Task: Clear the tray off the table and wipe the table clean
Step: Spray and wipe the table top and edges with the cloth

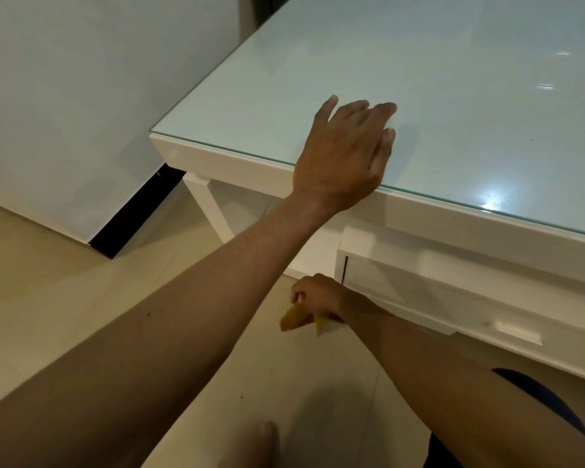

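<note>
The white rectangular table with a glossy glass top is seen from its near left corner; its long near edge runs from that corner down toward the right of the picture. The tray is not seen in this view. The left hand is laid flat at the near edge of the table, the palm down, the fingers straight and a little spread, pointing across the glass away from the person; nothing is held in it. The right hand is kept below the table edge, in front of the white drawer front, with the fingers curled around a crumpled yellow cloth, two corners of which hang under the fist. Lamp reflections are shown on the smooth glass. Under the table a beige tiled floor is seen
</note>
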